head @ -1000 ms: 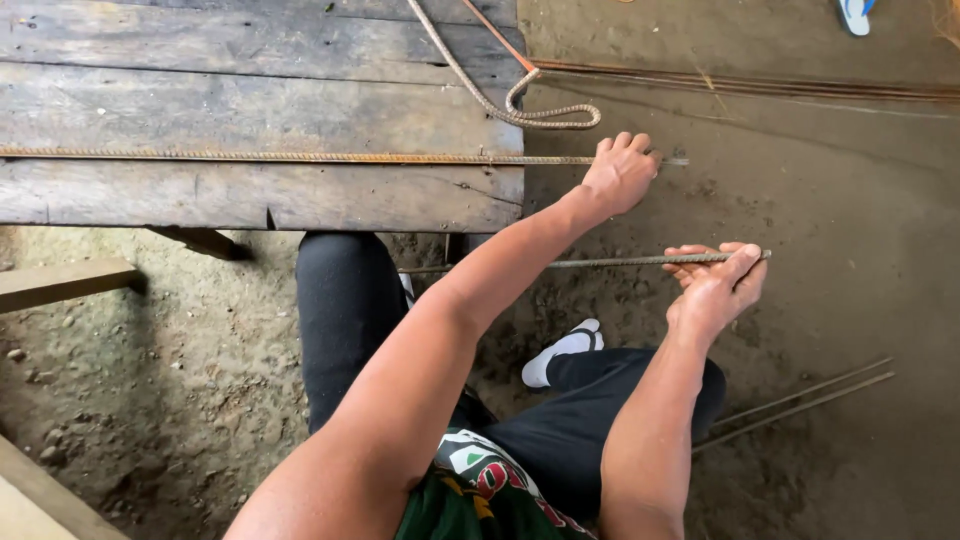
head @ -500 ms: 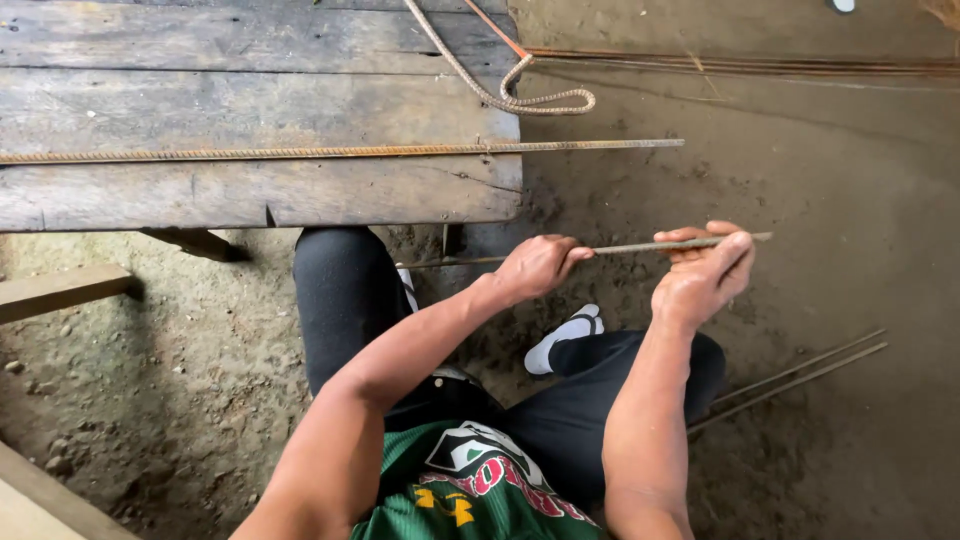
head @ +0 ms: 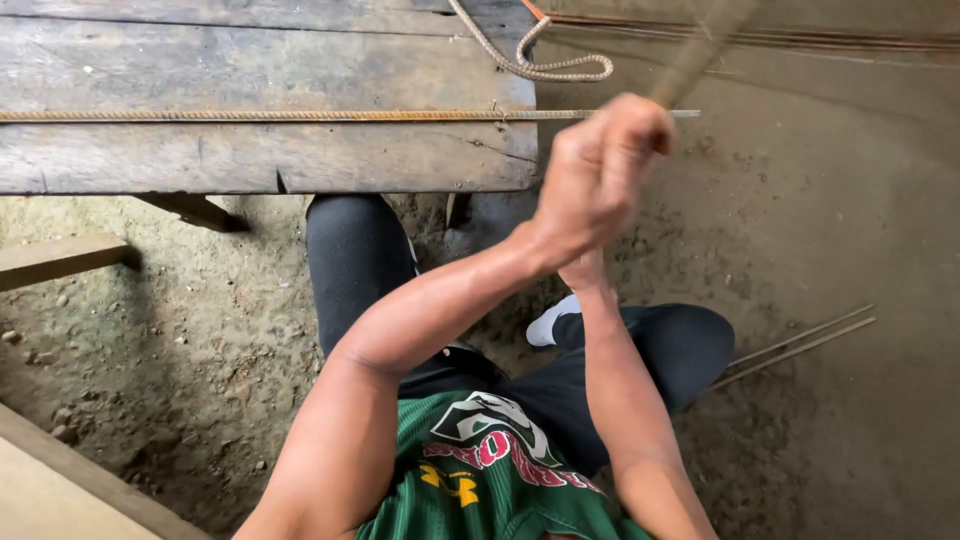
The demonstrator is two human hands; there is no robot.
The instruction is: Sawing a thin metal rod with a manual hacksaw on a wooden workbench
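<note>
Hands are clasped together in front of the person's chest: the left hand point(head: 590, 180) is fisted around a thin steel rod point(head: 700, 45), and the right hand point(head: 585, 268) is almost wholly hidden behind it, so I cannot tell how its fingers sit, only that it presses up against the left. The rod rises from the fist toward the upper right and is blurred, its far end out of view.

A risk lies in that free length: with both grips bunched at one end, the rod could whip or twist out of the fist, and a rough ribbed surface could scrape bare palms. A long rusty bar point(head: 300, 116) lies along the wooden counter point(head: 200, 160) with its tip jutting past the edge just beside the hands; a swing could knock it off toward the person's legs. The bent rope-like piece point(head: 545, 68) and the two rods on the ground point(head: 800, 345) sit near enough to snag or trip.
</note>
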